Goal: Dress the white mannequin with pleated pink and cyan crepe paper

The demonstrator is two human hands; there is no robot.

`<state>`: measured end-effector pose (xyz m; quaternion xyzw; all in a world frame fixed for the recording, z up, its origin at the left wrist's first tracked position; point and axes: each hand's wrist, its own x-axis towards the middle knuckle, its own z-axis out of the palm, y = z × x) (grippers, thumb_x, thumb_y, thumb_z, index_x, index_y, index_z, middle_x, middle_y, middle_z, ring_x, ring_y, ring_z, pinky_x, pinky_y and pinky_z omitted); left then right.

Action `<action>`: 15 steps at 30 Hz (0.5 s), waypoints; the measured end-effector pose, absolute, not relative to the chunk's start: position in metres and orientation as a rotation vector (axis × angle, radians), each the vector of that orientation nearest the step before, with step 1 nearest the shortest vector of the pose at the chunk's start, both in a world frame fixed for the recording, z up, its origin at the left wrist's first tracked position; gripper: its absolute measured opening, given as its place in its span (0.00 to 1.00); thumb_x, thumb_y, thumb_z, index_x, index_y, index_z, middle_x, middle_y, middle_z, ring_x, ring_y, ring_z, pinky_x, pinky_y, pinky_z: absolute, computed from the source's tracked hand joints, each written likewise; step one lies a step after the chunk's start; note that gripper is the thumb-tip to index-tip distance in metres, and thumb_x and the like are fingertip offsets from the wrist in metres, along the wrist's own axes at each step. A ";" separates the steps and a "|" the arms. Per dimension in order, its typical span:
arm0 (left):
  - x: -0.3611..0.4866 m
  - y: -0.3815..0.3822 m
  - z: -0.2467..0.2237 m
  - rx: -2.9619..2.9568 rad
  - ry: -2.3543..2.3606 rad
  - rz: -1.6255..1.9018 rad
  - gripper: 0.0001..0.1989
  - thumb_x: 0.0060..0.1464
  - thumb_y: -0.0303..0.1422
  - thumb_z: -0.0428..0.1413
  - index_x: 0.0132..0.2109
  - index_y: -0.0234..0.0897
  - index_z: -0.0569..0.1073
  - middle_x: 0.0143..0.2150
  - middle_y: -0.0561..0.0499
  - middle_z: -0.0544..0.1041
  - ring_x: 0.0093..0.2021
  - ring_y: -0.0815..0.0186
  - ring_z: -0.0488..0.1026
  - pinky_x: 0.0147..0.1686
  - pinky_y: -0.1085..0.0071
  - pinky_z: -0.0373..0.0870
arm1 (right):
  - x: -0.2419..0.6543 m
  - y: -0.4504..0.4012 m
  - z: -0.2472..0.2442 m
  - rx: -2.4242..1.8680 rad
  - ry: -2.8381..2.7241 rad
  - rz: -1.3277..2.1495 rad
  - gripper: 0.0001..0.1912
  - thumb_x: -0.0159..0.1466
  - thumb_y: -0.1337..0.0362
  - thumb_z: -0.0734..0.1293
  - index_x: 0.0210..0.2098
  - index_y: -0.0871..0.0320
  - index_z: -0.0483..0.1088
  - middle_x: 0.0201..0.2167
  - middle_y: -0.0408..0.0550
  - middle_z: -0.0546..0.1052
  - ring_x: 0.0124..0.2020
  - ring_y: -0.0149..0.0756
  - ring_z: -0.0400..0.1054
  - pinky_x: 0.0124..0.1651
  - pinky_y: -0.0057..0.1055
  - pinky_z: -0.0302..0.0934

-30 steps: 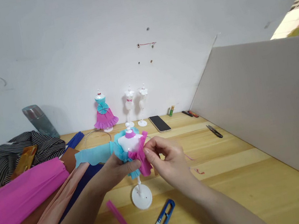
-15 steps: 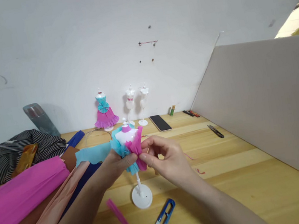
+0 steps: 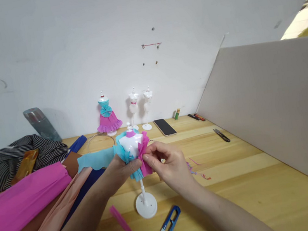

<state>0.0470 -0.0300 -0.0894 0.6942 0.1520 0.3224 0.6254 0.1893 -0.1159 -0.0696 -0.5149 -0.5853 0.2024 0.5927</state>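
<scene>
A small white doll mannequin [image 3: 131, 145] stands upright on its round base in front of me, with a pink band at its neck. Light blue crepe paper [image 3: 123, 152] wraps its left side and lower body. Pink crepe paper [image 3: 146, 164] lies gathered at its right front. My right hand [image 3: 169, 164] pinches the gathered pink paper between thumb and fingers. From the left, my left hand [image 3: 123, 168] grips the mannequin's waist, its thumb pressed on the papers at the front and its other fingers hidden behind. Blue thread snips [image 3: 169, 225] lie by the base.
A pink paper strip [image 3: 127, 230] lies near the front edge. Crepe sheets [image 3: 33, 191], striped cloth [image 3: 46, 145] and a bottle [image 3: 41, 124] crowd the left. Behind stand a dressed mannequin [image 3: 108, 119], two bare ones [image 3: 148, 104] and a phone [image 3: 164, 127]. Black snips [image 3: 221, 135] lie right.
The pink paper is bunched narrower and sits further right, baring more of the mannequin's chest. My right hand has shifted only slightly; the left keeps its hold.
</scene>
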 end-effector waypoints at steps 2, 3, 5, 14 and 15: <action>0.047 -0.030 -0.091 1.589 0.373 0.748 0.22 0.53 0.42 0.58 0.53 0.39 0.70 0.49 0.48 0.76 0.51 0.56 0.71 0.53 0.59 0.66 | 0.188 -0.116 -0.071 -1.209 -1.356 0.448 0.07 0.58 0.64 0.65 0.25 0.58 0.66 0.18 0.39 0.65 0.19 0.27 0.59 0.22 0.25 0.56; 0.047 -0.030 -0.092 1.587 0.390 0.745 0.22 0.53 0.42 0.59 0.53 0.39 0.70 0.48 0.48 0.76 0.50 0.56 0.71 0.53 0.59 0.66 | 0.187 -0.116 -0.071 -1.215 -1.357 0.437 0.07 0.59 0.64 0.65 0.25 0.58 0.66 0.18 0.39 0.64 0.19 0.27 0.59 0.22 0.25 0.56; 0.047 -0.031 -0.092 1.586 0.421 0.738 0.21 0.53 0.42 0.59 0.51 0.38 0.70 0.48 0.48 0.76 0.50 0.56 0.71 0.53 0.59 0.66 | 0.187 -0.115 -0.072 -1.226 -1.373 0.411 0.07 0.59 0.65 0.64 0.25 0.57 0.64 0.18 0.38 0.64 0.19 0.27 0.58 0.22 0.25 0.55; 0.047 -0.030 -0.092 1.554 0.372 0.721 0.21 0.52 0.40 0.60 0.52 0.38 0.70 0.48 0.47 0.76 0.51 0.56 0.70 0.54 0.57 0.65 | 0.190 -0.116 -0.070 -1.198 -1.461 0.308 0.09 0.59 0.67 0.64 0.23 0.57 0.63 0.19 0.39 0.63 0.21 0.29 0.57 0.24 0.26 0.53; 0.046 -0.030 -0.092 1.551 0.379 0.725 0.21 0.52 0.40 0.60 0.52 0.38 0.70 0.48 0.48 0.76 0.51 0.56 0.70 0.54 0.57 0.65 | 0.190 -0.117 -0.069 -1.202 -1.482 0.279 0.09 0.59 0.67 0.63 0.23 0.57 0.64 0.20 0.40 0.64 0.22 0.29 0.57 0.24 0.26 0.53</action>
